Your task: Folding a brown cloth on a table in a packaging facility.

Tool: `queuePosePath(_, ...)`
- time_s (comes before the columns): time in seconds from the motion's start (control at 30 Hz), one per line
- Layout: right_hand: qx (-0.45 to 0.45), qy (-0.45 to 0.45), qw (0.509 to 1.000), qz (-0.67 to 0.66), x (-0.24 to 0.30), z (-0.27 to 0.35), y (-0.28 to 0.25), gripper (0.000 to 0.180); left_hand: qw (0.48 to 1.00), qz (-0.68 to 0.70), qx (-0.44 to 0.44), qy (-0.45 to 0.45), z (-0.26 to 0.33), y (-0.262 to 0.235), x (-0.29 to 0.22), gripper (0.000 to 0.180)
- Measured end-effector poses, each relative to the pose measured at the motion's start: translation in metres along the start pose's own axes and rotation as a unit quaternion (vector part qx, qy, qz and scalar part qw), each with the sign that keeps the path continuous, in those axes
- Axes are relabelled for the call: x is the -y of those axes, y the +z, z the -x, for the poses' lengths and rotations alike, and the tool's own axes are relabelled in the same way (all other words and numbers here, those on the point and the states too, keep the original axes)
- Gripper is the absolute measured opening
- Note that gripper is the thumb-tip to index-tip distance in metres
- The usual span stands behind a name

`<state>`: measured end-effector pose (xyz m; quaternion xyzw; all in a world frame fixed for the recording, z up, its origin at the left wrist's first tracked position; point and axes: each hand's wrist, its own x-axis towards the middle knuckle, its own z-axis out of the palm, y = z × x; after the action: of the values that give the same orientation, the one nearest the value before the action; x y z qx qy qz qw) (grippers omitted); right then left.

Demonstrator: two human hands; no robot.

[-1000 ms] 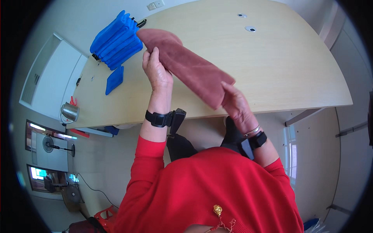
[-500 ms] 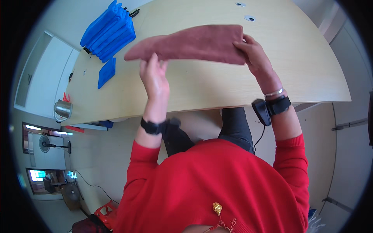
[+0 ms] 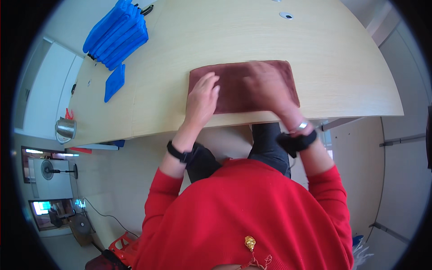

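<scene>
A reddish-brown folded cloth [image 3: 231, 96], like a towel, lies flat on the table near its front edge. Over its left part is my left hand [image 3: 204, 99], open, with the fingers a little bent and apart. My right hand [image 3: 270, 87], smeared by motion, is over the cloth's right half with its fingers stretched out and nothing gripped in them. Whether either palm presses on the cloth cannot be made out.
A stack of folded blue cloths [image 3: 119, 36] stands at the table's far left, with a single blue folded piece [image 3: 115, 83] before it. A metal pot [image 3: 66, 128] is by the left edge. Round cable grommets [image 3: 286, 15] sit at the back of the pale wooden table [image 3: 342, 76].
The cloth, held up in the air by both hands before, has come down flat onto the table near me. Both hands have let go, and the right one has moved left over it.
</scene>
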<state>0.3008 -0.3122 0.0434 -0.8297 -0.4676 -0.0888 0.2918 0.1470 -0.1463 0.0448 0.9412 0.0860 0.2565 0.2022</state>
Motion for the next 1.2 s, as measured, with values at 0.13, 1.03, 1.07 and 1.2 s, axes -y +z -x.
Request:
queuePosePath(0.13, -0.049, -0.039, 0.998, -0.022, 0.029, -0.011, 0.054, 0.052, 0.974, -0.198, 0.048, 0.096, -0.037, 0.052, 0.045, 0.042)
queuePosePath(1.03, 0.039, -0.009, 0.985, 0.169, 0.001, -0.004, 0.041, 0.056, 0.974, -0.226, -0.011, 0.028, -0.012, 0.037, 0.010, 0.054)
queuePosePath(1.07, 0.065, -0.034, 0.987, 0.140, 0.006, -0.007, 0.049, 0.055, 0.983, -0.179, 0.024, 0.012, -0.006, 0.047, 0.016, 0.054)
queuePosePath(1.2, 0.073, -0.037, 0.989, 0.120, 0.002, -0.003, 0.054, 0.054, 0.987, -0.146, 0.070, -0.017, -0.001, 0.034, 0.028, 0.056)
